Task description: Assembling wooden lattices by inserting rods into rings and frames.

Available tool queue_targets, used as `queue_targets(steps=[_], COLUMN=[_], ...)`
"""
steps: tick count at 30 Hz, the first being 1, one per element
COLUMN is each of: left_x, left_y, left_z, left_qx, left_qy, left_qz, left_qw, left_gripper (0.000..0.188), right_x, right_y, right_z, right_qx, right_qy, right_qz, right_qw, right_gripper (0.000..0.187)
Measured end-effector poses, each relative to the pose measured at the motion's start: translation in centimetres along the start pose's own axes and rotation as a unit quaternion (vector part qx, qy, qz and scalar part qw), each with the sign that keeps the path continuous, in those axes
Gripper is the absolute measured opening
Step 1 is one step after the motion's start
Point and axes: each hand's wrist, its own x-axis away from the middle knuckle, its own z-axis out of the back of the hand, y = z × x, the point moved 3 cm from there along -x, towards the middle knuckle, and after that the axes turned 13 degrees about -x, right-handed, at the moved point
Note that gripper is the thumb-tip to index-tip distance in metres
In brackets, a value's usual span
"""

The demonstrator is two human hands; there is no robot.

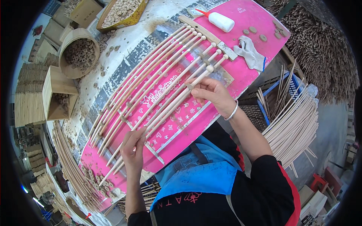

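Observation:
A row of thin wooden rods [156, 73] with round ball ends lies across a pink board [233, 84], several with small wooden rings partway along. My left hand [132, 148] is closed in a pinch on the lower part of the nearest wooden rod [171, 104]. Close to that rod's ball end [210, 68], my right hand [213, 94] pinches a small wooden ring [189, 86] between thumb and fingers. The ring looks to be around the rod, though my fingers partly cover it.
A white glue bottle [221, 22], a white glove [250, 53] and loose wooden discs [263, 37] lie at the board's far right. A round tub [69, 71] and a wooden box [51, 88] of rings stand left. Yellow-edged tray [130, 19] holds balls; rods fill a blue crate [263, 113].

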Motion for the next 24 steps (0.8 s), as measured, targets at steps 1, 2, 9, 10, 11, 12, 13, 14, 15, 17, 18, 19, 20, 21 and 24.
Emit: queue_targets(steps=[1,2,9,10,11,12,13,14,15,17,18,19,20,21,24], left_x=[-0.2,-0.4,-3.2,-4.0,-5.0,-5.9,-7.1,-8.2,-8.9,-10.5,-11.2,-11.7,-12.0,-12.3,-12.6], left_y=[-0.1,-0.2,-0.6,-0.7,-0.5,-0.2,-0.2,-0.1,0.0,-0.4,-0.5,-0.4,-0.3,-0.2,-0.4], left_z=[0.0,-0.2,-1.8,-2.1,-2.4,-2.8,-3.3,-3.5,-4.1,-5.5,-6.0,-6.4,-6.7,-7.0,-7.7], left_qx=[0.002,0.002,0.004,-0.007,-0.018,-0.021,-0.023,-0.029,-0.004,0.001,0.005,0.004,0.004,-0.001,-0.022], left_qy=[-0.004,-0.006,0.003,0.016,0.028,0.035,0.038,0.043,0.055,0.049,0.045,0.031,0.029,0.029,0.026], left_qz=[0.008,0.008,-0.013,-0.029,-0.046,-0.040,-0.054,-0.068,-0.052,-0.053,-0.053,-0.042,-0.042,-0.045,-0.057], left_qw=[1.000,1.000,1.000,0.999,0.998,0.998,0.998,0.996,0.997,0.997,0.998,0.999,0.999,0.999,0.998], left_gripper=[0.028,0.028,0.027,0.027,0.026,0.025,0.024,0.023,0.023,0.023,0.023,0.023,0.023,0.023,0.023], right_x=[-0.2,-0.3,-2.0,-2.3,-2.3,-2.3,-2.4,-2.3,-2.2,-2.0,-1.9,-1.8,-1.7,-1.6,-1.2], right_y=[-0.1,-0.1,-1.1,-1.5,-1.8,-2.1,-2.2,-2.3,-2.3,-2.3,-2.3,-2.3,-2.4,-2.6,-2.9], right_z=[-0.1,0.0,1.4,1.7,2.1,2.7,2.9,3.0,3.1,3.7,3.9,4.2,4.4,4.5,5.2], right_qx=[-0.001,0.015,0.120,0.109,0.111,0.113,0.098,0.097,0.104,0.112,0.104,0.096,0.096,0.097,0.099], right_qy=[0.002,0.022,0.108,0.143,0.151,0.158,0.161,0.159,0.158,0.160,0.153,0.148,0.150,0.154,0.160], right_qz=[0.000,-0.003,0.029,0.052,0.079,0.105,0.126,0.125,0.116,0.106,0.114,0.120,0.119,0.113,0.113], right_qw=[1.000,1.000,0.986,0.982,0.979,0.975,0.974,0.975,0.975,0.975,0.976,0.977,0.977,0.977,0.976], right_gripper=[0.030,0.030,0.027,0.023,0.022,0.022,0.020,0.020,0.020,0.020,0.021,0.021,0.021,0.021,0.021])
